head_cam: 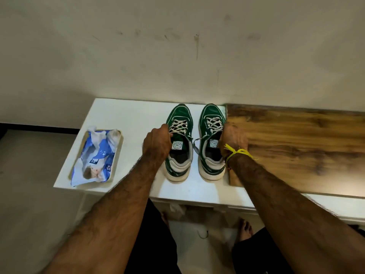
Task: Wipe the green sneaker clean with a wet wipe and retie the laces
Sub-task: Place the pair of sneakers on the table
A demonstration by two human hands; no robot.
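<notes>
Two green sneakers stand side by side at the middle of the white bench (122, 115), toes toward 12 o'clock, against the wall. Left hand (157, 144) grips the left green sneaker (178, 143) at its outer collar, fingers curled over the edge beside the white laces (177, 126). Right hand (234, 141) holds the right green sneaker (211, 141) at its outer side; its fingers are hidden, so the grip cannot be told. A yellow thread (238, 152) circles the right wrist. At 9 o'clock, well apart, a blue wet wipe pack (96, 157) lies in a beige tray (118, 149). A wooden board (296, 145) lies at 3 o'clock.
</notes>
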